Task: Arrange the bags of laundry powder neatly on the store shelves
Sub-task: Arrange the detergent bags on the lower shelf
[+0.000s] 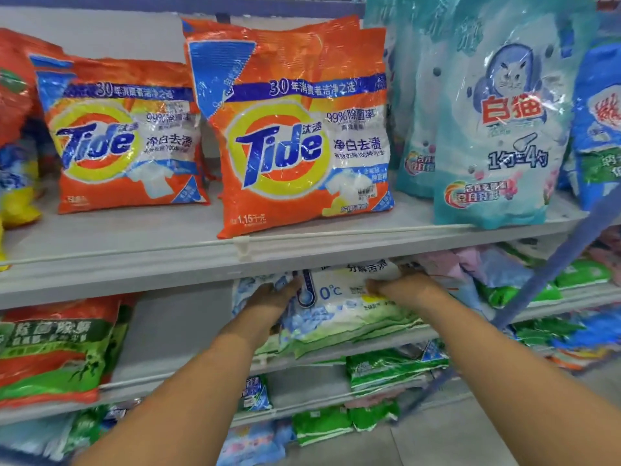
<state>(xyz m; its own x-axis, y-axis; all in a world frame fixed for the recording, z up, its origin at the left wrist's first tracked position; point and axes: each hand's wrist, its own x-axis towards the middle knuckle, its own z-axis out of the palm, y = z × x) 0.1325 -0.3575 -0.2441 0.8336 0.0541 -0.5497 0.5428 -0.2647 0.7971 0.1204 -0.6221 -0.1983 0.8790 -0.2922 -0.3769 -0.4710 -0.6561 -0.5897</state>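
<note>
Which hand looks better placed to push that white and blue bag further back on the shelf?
Probably the left hand: it lies over the white and blue bag's front face. The right hand only holds its upper right edge.

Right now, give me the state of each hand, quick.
Left hand: grips the left side of the white and green bag.
Right hand: grips the same bag's upper right part.
</note>
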